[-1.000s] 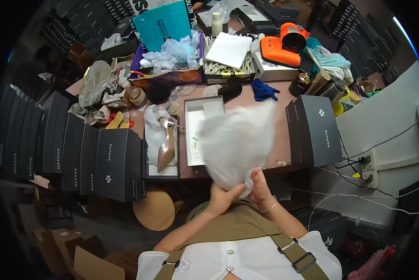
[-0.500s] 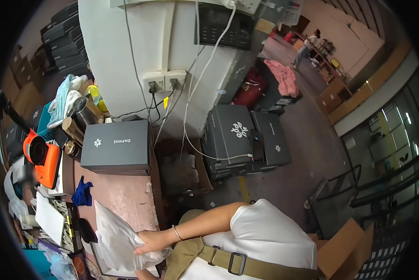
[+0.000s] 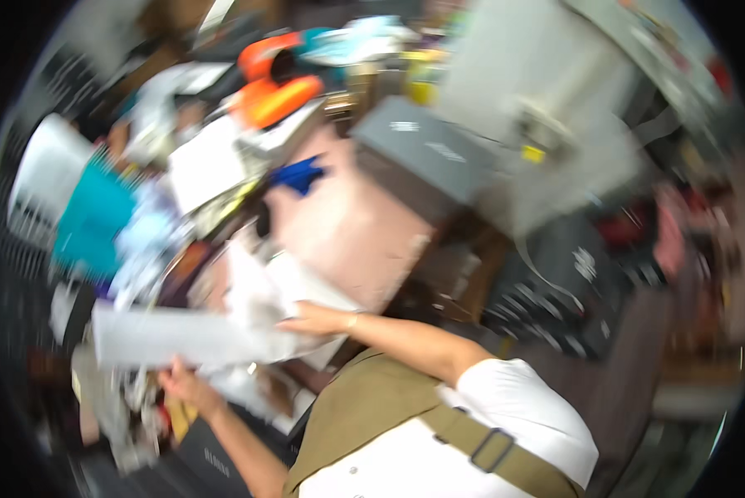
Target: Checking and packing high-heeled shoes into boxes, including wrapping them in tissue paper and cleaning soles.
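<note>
White crumpled tissue paper (image 3: 223,328), blurred, spans near left between both hands: left hand (image 3: 181,383) grips its lower edge, right hand (image 3: 314,318) pinches its right side; wrapping seems unfinished.

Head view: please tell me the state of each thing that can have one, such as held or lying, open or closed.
White tissue paper: held up, crumpled, blurred.
Left hand: gripping the paper's lower edge.
Right hand: on the paper's right side.
Grey box: lying closed on the table.
Blue cloth: lying crumpled on the pink table.
</note>
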`<action>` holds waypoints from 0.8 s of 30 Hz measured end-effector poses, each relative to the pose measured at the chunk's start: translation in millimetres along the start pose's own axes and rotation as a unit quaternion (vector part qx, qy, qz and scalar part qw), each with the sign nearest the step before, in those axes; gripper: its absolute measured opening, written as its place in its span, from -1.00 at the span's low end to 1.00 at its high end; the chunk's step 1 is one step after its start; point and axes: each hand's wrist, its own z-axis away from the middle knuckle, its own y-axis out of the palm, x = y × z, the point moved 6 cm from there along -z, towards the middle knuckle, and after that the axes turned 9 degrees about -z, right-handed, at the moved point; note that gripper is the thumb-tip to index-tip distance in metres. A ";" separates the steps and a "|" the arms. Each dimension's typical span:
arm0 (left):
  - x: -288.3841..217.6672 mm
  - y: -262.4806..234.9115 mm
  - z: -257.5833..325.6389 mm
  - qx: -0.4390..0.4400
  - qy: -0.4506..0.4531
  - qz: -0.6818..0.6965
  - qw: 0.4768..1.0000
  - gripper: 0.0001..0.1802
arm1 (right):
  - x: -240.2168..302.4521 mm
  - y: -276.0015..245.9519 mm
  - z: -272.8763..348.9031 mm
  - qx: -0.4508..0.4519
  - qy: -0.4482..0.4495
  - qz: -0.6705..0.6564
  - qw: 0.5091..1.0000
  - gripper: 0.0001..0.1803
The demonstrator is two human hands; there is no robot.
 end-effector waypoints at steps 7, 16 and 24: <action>-3.7 -26.4 41.6 -0.001 0.008 -0.063 0.998 -0.84 | -81.8 19.5 3.4 0.141 0.106 0.343 0.922 -0.57; 52.0 64.5 50.1 0.094 -0.129 -0.034 0.987 -0.93 | -67.4 -1.6 15.0 0.173 0.017 0.453 0.874 -0.71; 130.4 138.0 80.6 0.175 -0.216 -0.135 0.951 -0.85 | 98.2 -52.8 -0.8 -0.110 -0.111 0.314 0.937 -0.35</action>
